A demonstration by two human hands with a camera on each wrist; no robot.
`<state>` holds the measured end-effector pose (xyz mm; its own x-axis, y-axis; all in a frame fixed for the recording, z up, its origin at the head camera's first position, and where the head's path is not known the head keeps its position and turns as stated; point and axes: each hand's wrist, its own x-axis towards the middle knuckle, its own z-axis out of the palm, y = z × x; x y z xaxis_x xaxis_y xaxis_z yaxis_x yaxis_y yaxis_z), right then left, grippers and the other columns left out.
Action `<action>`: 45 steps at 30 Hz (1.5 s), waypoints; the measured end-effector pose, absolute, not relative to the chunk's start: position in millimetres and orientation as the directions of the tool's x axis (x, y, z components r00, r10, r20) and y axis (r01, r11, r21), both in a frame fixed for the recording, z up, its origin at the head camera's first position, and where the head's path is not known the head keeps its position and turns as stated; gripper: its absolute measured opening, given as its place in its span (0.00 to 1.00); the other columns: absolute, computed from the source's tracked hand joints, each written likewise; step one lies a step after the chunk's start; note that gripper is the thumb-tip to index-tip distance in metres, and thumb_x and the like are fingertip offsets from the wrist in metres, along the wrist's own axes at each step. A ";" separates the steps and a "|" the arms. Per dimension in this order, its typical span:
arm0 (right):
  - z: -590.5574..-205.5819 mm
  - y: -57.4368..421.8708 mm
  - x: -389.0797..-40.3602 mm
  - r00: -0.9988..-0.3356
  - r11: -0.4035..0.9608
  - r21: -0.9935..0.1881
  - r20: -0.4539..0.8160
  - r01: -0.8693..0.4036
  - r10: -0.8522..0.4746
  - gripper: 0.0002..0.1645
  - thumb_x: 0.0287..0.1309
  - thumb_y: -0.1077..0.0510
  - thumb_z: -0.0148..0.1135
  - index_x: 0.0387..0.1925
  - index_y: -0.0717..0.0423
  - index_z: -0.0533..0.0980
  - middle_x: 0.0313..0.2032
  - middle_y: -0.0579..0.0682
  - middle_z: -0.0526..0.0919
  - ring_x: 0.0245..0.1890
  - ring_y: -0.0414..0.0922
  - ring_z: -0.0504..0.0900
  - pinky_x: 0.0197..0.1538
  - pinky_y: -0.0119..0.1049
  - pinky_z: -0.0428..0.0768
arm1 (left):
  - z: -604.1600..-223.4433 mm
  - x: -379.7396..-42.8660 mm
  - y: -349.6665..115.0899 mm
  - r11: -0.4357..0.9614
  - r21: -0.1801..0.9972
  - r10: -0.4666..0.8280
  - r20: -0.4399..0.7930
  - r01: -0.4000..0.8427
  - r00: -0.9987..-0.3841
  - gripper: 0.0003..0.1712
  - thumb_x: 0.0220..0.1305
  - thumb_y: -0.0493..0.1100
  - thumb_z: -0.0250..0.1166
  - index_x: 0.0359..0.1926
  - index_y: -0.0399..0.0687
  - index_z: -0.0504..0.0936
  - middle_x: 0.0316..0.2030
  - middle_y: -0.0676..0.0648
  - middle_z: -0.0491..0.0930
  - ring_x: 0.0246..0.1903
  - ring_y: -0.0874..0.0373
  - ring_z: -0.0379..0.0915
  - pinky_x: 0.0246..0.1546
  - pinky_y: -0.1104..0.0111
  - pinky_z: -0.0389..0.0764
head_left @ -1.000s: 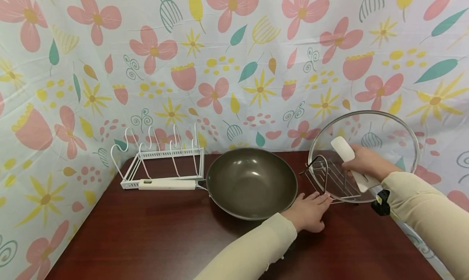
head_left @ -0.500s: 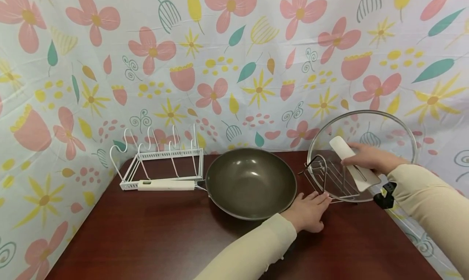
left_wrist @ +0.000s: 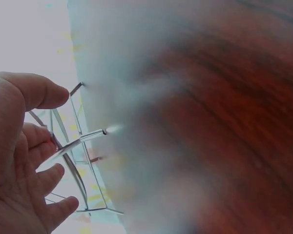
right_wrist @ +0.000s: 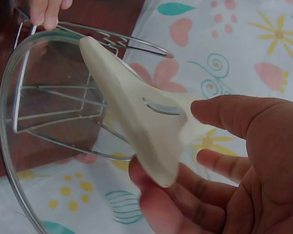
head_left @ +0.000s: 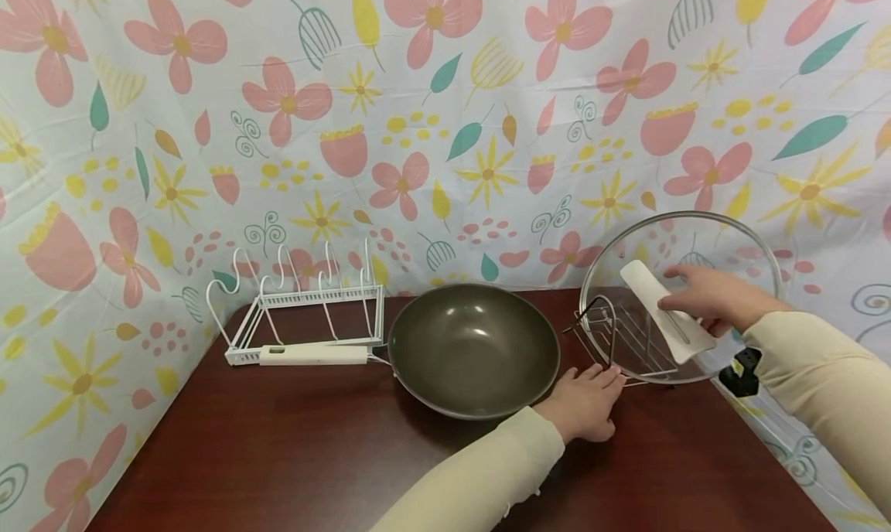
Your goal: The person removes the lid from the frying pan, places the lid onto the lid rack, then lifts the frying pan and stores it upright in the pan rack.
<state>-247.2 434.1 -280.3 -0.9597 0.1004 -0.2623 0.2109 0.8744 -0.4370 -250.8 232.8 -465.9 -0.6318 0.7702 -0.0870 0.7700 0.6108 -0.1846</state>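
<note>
A large glass lid (head_left: 696,216) with a metal rim stands tilted in the wire rack (head_left: 612,339) at the table's right. Its cream handle (head_left: 664,315) faces me. My right hand (head_left: 717,296) is at this handle with fingers spread loosely; in the right wrist view the thumb lies by the handle (right_wrist: 151,112) and the other fingers are behind it. Low at the rack's near side, my left hand (head_left: 585,404) reaches with extended fingers, the fingertips touching its wire. The left wrist view shows this hand (left_wrist: 24,161) beside the rack wires (left_wrist: 90,136).
A dark wok (head_left: 473,354) sits mid-table, its cream handle (head_left: 313,354) pointing left. Behind that handle stands a white rack (head_left: 320,292) with upright hooks. A floral cloth (head_left: 445,130) hangs behind the brown table (head_left: 278,455).
My right hand has loosened from the lid's handle and shifted slightly right, fingers spreading. The lid stays tilted in the rack. My left hand stays at the rack; the head view has shifted a little.
</note>
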 end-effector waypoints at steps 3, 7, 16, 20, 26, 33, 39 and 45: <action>-278.5 425.6 -243.2 -0.975 0.920 -0.354 -0.197 0.169 0.103 0.48 0.65 0.47 0.58 0.73 0.70 0.49 0.33 0.61 0.79 0.18 0.49 0.77 0.23 0.44 0.77 | -462.6 -250.4 230.9 0.611 -0.175 0.770 -0.092 0.772 -0.631 0.44 0.68 0.66 0.56 0.79 0.74 0.47 0.78 0.70 0.42 0.77 0.70 0.38 0.72 0.69 0.52; -275.9 418.9 -239.7 -0.992 0.973 -0.205 -0.086 0.108 0.092 0.44 0.62 0.48 0.60 0.69 0.73 0.57 0.37 0.68 0.81 0.20 0.51 0.78 0.24 0.45 0.75 | -457.6 -250.9 227.5 0.608 -0.158 0.779 -0.071 0.778 -0.623 0.42 0.69 0.65 0.56 0.79 0.72 0.51 0.76 0.69 0.49 0.76 0.70 0.40 0.72 0.72 0.51; -271.2 414.5 -235.2 -0.988 0.989 -0.036 0.059 0.143 0.145 0.36 0.61 0.47 0.60 0.59 0.71 0.67 0.45 0.77 0.78 0.32 0.63 0.80 0.25 0.54 0.75 | -439.9 -242.6 222.1 0.524 -0.167 0.852 0.089 0.835 -0.517 0.36 0.68 0.61 0.57 0.75 0.64 0.65 0.69 0.64 0.66 0.73 0.66 0.55 0.70 0.72 0.57; -271.1 408.0 -235.7 -0.987 0.991 -0.031 0.090 0.130 0.132 0.30 0.61 0.47 0.57 0.53 0.69 0.70 0.40 0.74 0.80 0.30 0.62 0.80 0.25 0.53 0.74 | -432.0 -240.7 218.9 0.511 -0.195 0.859 0.135 0.837 -0.494 0.30 0.68 0.60 0.57 0.70 0.66 0.71 0.64 0.66 0.70 0.68 0.69 0.60 0.67 0.73 0.60; -274.4 400.6 -236.4 -0.988 0.997 -0.038 0.133 0.069 0.074 0.21 0.61 0.47 0.58 0.42 0.63 0.74 0.30 0.61 0.81 0.25 0.55 0.78 0.23 0.49 0.72 | -420.4 -241.7 210.2 0.526 -0.189 0.850 0.149 0.829 -0.505 0.24 0.68 0.61 0.57 0.63 0.67 0.77 0.60 0.65 0.74 0.63 0.69 0.66 0.63 0.74 0.64; -278.5 394.7 -237.5 -0.986 0.997 -0.051 0.156 0.053 0.061 0.19 0.61 0.47 0.58 0.39 0.60 0.75 0.30 0.60 0.81 0.26 0.54 0.78 0.22 0.49 0.72 | -407.4 -245.0 194.7 0.552 -0.217 0.833 0.186 0.805 -0.521 0.19 0.69 0.60 0.57 0.56 0.66 0.80 0.55 0.63 0.77 0.59 0.68 0.70 0.60 0.72 0.67; -280.8 389.4 -239.4 -0.985 0.998 -0.053 0.166 0.035 0.043 0.20 0.61 0.47 0.58 0.42 0.60 0.76 0.31 0.59 0.83 0.27 0.54 0.79 0.24 0.51 0.73 | -398.7 -251.8 175.5 0.563 -0.238 0.823 0.255 0.792 -0.508 0.15 0.68 0.59 0.58 0.49 0.63 0.80 0.48 0.62 0.78 0.54 0.66 0.73 0.58 0.70 0.70; -283.4 386.3 -241.5 -0.986 0.997 -0.071 0.165 0.026 0.037 0.21 0.61 0.46 0.59 0.42 0.60 0.75 0.31 0.59 0.83 0.27 0.54 0.79 0.24 0.51 0.73 | -389.7 -262.1 151.9 0.577 -0.220 0.807 0.298 0.786 -0.509 0.10 0.67 0.56 0.59 0.43 0.60 0.80 0.43 0.60 0.78 0.52 0.64 0.75 0.55 0.69 0.72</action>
<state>-241.5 386.3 -283.4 -0.9856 0.0370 0.1648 0.0256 0.9972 -0.0707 -262.1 151.9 -389.7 -0.5091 0.8073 0.2984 0.7863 0.5773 -0.2203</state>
